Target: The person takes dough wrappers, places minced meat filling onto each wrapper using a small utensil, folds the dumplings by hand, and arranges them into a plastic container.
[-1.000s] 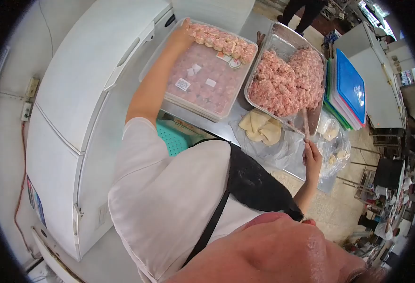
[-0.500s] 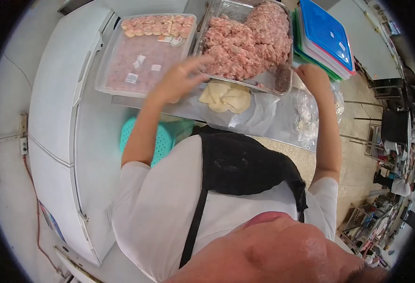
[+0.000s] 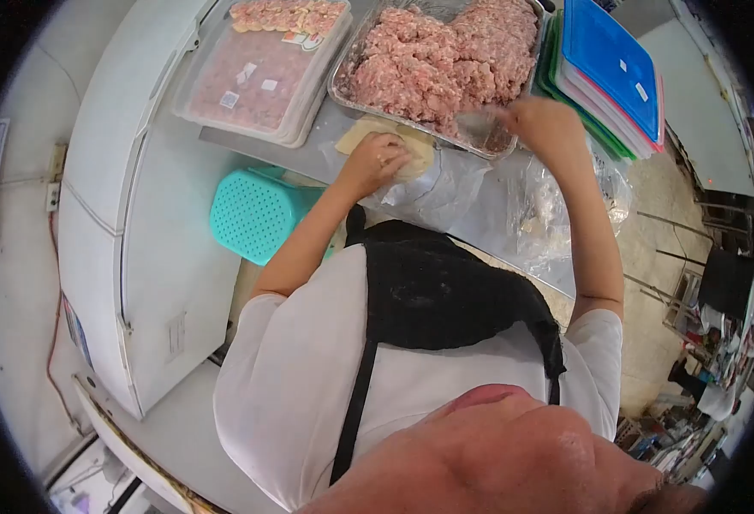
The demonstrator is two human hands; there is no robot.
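My left hand (image 3: 379, 164) rests on a stack of thin round dough wrappers (image 3: 419, 147), its fingers bent together and pinching at the top one. The wrappers lie on a clear plastic bag (image 3: 441, 190) at the table's near edge. Just behind them, a metal tray (image 3: 394, 120) holds a big mound of ground meat (image 3: 415, 64). My right hand (image 3: 546, 127) is at the tray's near right corner, fingers curled in and pointing at the meat. Its fingertips are blurred, and whatever they hold cannot be made out.
Left of the tray stands a lidded plastic container (image 3: 257, 90) with rows of filled dumplings on top. Lidded boxes with a blue top (image 3: 612, 64) are stacked at the right. A crumpled plastic bag (image 3: 557, 206) lies near my right forearm. A turquoise stool (image 3: 253, 214) stands below the table.
My left hand has moved down and right from beside the container onto the wrappers. My right hand has shifted left over the tray's corner. The whole view has tilted slightly.
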